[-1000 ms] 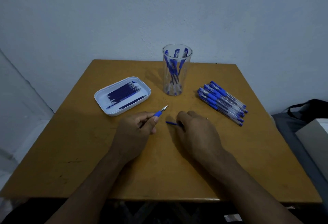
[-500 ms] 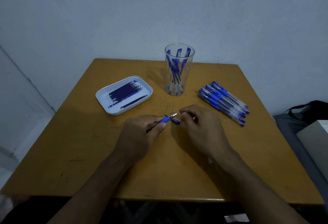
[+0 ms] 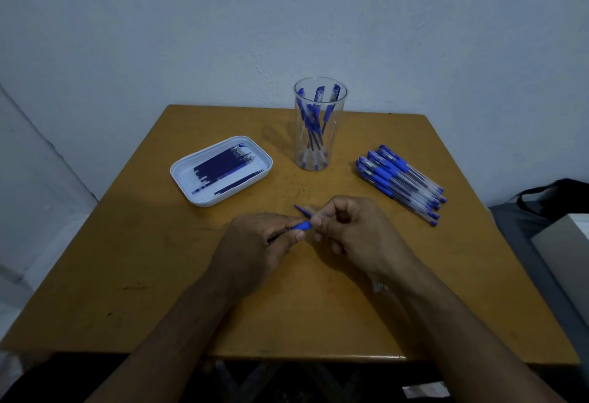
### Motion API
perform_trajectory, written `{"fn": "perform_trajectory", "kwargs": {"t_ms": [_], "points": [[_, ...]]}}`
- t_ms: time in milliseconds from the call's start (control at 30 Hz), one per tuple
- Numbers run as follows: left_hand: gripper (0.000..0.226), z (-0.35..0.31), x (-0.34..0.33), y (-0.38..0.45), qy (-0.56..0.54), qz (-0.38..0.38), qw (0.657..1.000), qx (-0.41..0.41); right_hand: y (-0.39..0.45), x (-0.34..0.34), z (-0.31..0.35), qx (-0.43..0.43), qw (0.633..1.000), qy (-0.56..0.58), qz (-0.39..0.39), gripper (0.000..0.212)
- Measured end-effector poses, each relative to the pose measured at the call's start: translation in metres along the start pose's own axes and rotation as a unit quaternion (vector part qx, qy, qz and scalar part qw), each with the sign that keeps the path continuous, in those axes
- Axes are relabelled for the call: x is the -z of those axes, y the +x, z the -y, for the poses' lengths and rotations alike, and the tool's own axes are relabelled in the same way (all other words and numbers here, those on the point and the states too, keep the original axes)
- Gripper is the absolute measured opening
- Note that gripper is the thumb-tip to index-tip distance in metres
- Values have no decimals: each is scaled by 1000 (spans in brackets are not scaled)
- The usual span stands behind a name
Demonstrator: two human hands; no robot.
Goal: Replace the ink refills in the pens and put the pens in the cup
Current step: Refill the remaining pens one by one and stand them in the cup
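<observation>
both hands meet on one pen above the middle of the bench.
the left hand (image 3: 255, 243) grips the pen (image 3: 299, 226) by its barrel, blue grip section poking out toward the right hand (image 3: 353, 233), whose curled fingers pinch a clear cap with a blue clip (image 3: 303, 210) at the pen's tip. beyond stand the cup (image 3: 319, 125) of pens, a tray (image 3: 181, 173) of refills at left, loose pens (image 3: 401, 181) at right.

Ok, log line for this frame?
left hand grips blue-grip pen | right hand pinches its tip end | clear plastic cup holds pens
</observation>
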State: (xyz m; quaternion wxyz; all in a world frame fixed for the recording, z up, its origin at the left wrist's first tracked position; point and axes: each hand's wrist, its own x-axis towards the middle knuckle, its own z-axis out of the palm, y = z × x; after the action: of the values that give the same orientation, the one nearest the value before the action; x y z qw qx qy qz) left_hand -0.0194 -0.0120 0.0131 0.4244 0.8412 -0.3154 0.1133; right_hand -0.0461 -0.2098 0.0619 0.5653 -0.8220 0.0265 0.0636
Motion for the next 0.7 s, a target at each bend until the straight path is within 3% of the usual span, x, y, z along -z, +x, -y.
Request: {"fn": "perform_trajectory", "kwargs": {"t_ms": [67, 167, 233, 333, 500, 600, 700], "points": [[28, 1, 0, 0, -14, -7, 1000, 8, 0, 2, 1, 19, 1000, 18, 9, 3], [26, 2, -1, 0, -22, -17, 1000, 15, -1, 4, 3, 7, 999, 40, 16, 27], [25, 2, -1, 0, -26, -20, 999, 18, 0, 3, 3, -3, 1000, 15, -15, 23], [26, 2, -1, -1, -28, -20, 999, 24, 2, 3, -1, 4, 999, -22, -36, 33], [27, 2, 0, -1, -27, -18, 999, 31, 1, 8, -1, 45, 999, 9, 21, 4], [26, 0, 0, 0, -24, -22, 999, 25, 2, 10, -2, 35, 999, 2, 38, 22], [25, -1, 0, -1, -27, -20, 999, 32, 1, 7, -3, 37, 998, -58, -6, 19]]}}
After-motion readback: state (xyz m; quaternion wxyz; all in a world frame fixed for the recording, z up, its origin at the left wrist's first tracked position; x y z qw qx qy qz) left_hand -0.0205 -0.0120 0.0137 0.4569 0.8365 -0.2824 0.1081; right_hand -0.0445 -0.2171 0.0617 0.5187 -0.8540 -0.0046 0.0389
